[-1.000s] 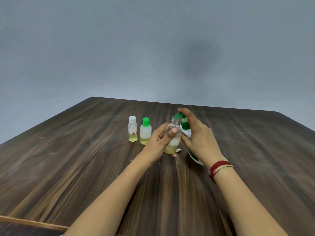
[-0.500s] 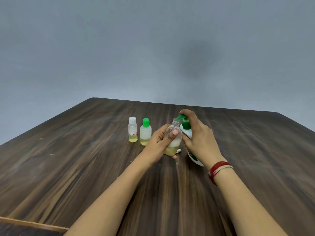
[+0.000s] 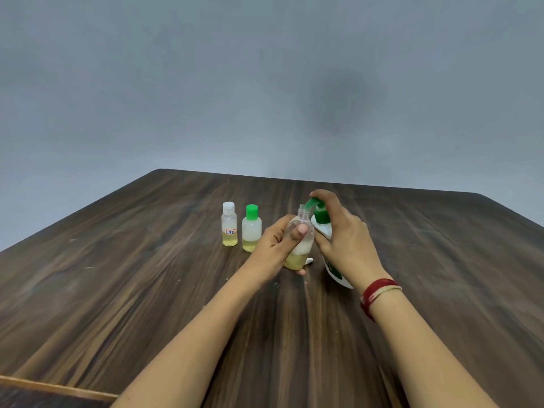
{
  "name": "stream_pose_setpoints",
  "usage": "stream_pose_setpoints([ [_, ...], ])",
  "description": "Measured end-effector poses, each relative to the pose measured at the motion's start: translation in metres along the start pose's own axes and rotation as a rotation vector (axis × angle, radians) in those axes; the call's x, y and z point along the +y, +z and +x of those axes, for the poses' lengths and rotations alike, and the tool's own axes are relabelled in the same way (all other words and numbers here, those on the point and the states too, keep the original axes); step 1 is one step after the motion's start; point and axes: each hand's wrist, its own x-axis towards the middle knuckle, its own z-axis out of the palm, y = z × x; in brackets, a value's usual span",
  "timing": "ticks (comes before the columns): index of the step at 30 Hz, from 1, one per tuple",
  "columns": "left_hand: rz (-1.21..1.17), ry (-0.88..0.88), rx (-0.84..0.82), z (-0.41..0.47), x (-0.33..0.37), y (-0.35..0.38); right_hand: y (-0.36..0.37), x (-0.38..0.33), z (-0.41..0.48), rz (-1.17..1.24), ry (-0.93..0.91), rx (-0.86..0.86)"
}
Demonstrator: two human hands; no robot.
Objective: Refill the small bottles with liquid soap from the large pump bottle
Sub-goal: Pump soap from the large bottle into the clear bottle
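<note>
Open small bottle (image 3: pixel 298 245): a clear, rounded plastic bottle with a threaded, uncapped neck is shown near the middle of the table; pale yellow liquid lies at the bottom, white foam sits above it, and the upper part is clear; whether its base touches the table cannot be told
Large pump bottle (image 3: pixel 323 229): a white body with green markings, a green collar and a green pump head is seen just right of the open bottle, leaning with its top toward it; the spout is placed right at the open mouth
Left hand (image 3: pixel 276 248): the fingers and thumb are curled round the open small bottle, and the thumb tip is pressed flat on its front
Right hand (image 3: pixel 344 240): it is wrapped round the pump bottle's upper body, with the forefinger bent over the top of the pump head
Capped bottles: a white-capped bottle (image 3: pixel 229 224) with a small red-edged label and a frosted green-capped bottle (image 3: pixel 251 229) are stood upright side by side, left of the hands, each with yellow liquid low inside
Small white object (image 3: pixel 309 261): partly hidden behind the open bottle; not identifiable
Bangles (image 3: pixel 376 293): red and pale bands are worn on the right wrist
Table (image 3: pixel 147 290): dark wood grain, set before a plain grey wall (image 3: pixel 176 83)
</note>
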Motion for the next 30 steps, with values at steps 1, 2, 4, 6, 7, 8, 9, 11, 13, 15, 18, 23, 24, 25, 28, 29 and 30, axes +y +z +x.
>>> stream_pose_setpoints([
  [1,0.003,-0.004,0.000,-0.0001,-0.0005,-0.0003,0.0000,-0.0003,-0.0001,-0.006,-0.001,0.002],
  [2,0.004,-0.004,-0.001,-0.0004,0.0002,-0.0001,-0.0004,-0.0008,-0.0003,-0.007,0.000,0.001],
  [4,0.002,0.008,-0.002,-0.0008,0.0020,0.0005,-0.0012,-0.0018,-0.0006,-0.005,-0.003,-0.012],
  [6,-0.009,0.015,0.003,-0.0005,0.0030,0.0003,-0.0018,-0.0029,-0.0006,-0.016,-0.014,-0.027],
  [7,-0.016,0.014,0.007,-0.0003,0.0028,0.0000,-0.0021,-0.0032,-0.0007,-0.025,-0.019,-0.032],
  [8,-0.022,0.013,0.011,-0.0001,0.0031,-0.0004,-0.0021,-0.0037,-0.0006,-0.032,-0.022,-0.033],
  [9,-0.026,0.012,0.013,0.0004,0.0025,-0.0007,-0.0022,-0.0041,-0.0009,-0.035,-0.023,-0.032],
  [11,-0.031,0.010,0.015,0.0011,0.0016,-0.0006,-0.0020,-0.0040,-0.0011,-0.028,-0.019,-0.024],
  [13,-0.041,0.009,0.013,0.0008,0.0011,0.0000,-0.0015,-0.0031,-0.0010,-0.012,-0.014,-0.013],
  [15,-0.034,0.004,0.005,0.0002,0.0009,0.0005,-0.0009,-0.0025,-0.0009,0.011,-0.003,-0.005],
  [18,-0.025,-0.003,-0.010,-0.0009,0.0008,0.0009,0.0000,-0.0015,-0.0004,0.013,0.012,0.001],
  [23,-0.038,-0.004,0.000,-0.0001,0.0019,0.0007,-0.0026,-0.0048,-0.0013,-0.003,-0.015,-0.018],
  [24,-0.043,-0.006,0.008,0.0000,0.0021,0.0003,-0.0028,-0.0056,-0.0012,-0.019,-0.019,-0.025],
  [25,-0.044,-0.006,0.014,0.0003,0.0018,0.0000,-0.0031,-0.0061,-0.0009,-0.031,-0.020,-0.029],
  [28,-0.056,-0.007,0.023,0.0009,0.0018,-0.0005,-0.0039,-0.0073,-0.0005,-0.031,-0.010,-0.030],
  [29,-0.058,-0.007,0.021,0.0010,0.0021,-0.0008,-0.0040,-0.0074,-0.0007,-0.019,-0.004,-0.027],
  [30,-0.057,-0.009,0.016,0.0008,0.0023,-0.0006,-0.0040,-0.0074,-0.0009,-0.005,0.002,-0.024],
])
